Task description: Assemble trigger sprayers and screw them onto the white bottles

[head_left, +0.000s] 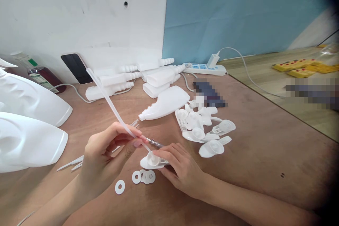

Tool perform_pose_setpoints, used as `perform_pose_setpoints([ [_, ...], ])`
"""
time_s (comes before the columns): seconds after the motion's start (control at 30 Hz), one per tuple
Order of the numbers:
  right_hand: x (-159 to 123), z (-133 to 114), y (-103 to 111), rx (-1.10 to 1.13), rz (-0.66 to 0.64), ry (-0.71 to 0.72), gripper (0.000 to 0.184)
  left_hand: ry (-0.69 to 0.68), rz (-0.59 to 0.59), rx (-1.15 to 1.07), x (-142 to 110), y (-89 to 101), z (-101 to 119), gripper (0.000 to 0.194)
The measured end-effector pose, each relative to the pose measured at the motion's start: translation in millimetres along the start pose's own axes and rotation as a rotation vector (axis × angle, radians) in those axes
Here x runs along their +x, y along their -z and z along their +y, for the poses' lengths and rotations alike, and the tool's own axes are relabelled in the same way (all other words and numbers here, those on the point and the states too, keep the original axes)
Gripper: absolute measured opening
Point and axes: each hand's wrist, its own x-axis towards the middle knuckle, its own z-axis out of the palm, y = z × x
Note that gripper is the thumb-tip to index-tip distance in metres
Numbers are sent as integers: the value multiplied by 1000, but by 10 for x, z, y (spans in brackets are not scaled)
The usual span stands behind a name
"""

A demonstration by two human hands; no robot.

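Observation:
My left hand (111,155) pinches a long translucent plastic tube (106,95) between thumb and fingers. The tube slants down to the right, its lower end at the round socket of a white spray head (153,160). My right hand (182,167) grips this spray head from the right, low over the table; its fingers cover part of it. Just behind the fingers is a slim tool (156,143) with a clear handle and a metal shaft; its full shape is hidden. Several white ring washers (136,177) lie in front of the spray head, with one washer (120,186) apart to the left.
More spray heads (197,123) are heaped on the right. White bottles (169,102) lie behind, and large white bottles (29,141) fill the left. Thin tubes (70,163) rest under my left arm. A phone (76,67) leans at the wall; a power strip (203,68) sits at the back.

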Motion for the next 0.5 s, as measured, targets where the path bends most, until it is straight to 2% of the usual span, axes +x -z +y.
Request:
perform_pose_setpoints([
  [0.1, -5, 1, 1, 0, 3, -8, 27, 8, -5, -16, 0, -47, -51, 8],
  [0.5, -21, 10, 9, 24, -47, -24, 34, 71, -175, -25, -12, -150, -285, 6],
])
